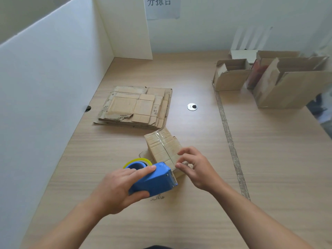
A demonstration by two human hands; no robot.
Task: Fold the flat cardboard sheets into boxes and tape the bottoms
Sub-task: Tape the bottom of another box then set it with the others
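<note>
Where the dispenser overlaps the box, its end is hidden.

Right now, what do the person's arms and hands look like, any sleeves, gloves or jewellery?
The left forearm and right forearm are bare down to the picture's edge; no sleeve shows. The left hand and right hand are ungloved, with no ring, watch or bracelet in view.

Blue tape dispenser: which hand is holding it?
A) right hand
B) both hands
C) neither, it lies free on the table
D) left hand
D: the left hand grips the blue tape dispenser, while the right hand holds the near end of the small box.
</note>
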